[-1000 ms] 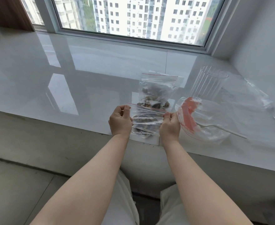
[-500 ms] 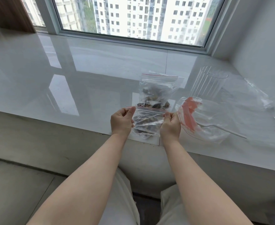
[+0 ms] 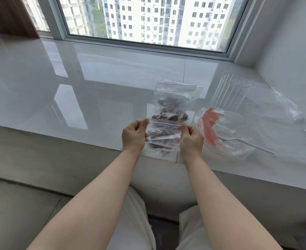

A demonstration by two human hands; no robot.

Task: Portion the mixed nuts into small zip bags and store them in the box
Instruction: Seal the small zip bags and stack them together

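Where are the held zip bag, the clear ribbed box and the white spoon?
held zip bag (image 3: 164,137): head view, middle of its clear front.
clear ribbed box (image 3: 228,95): head view, its ribbed side wall.
white spoon (image 3: 253,145): head view, along its handle.

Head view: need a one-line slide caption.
Both hands, left hand and right hand, pinch the top corners of a small zip bag of nuts above the white sill's edge.

Two nut bags (image 3: 164,136) (image 3: 173,103), one box (image 3: 228,93).
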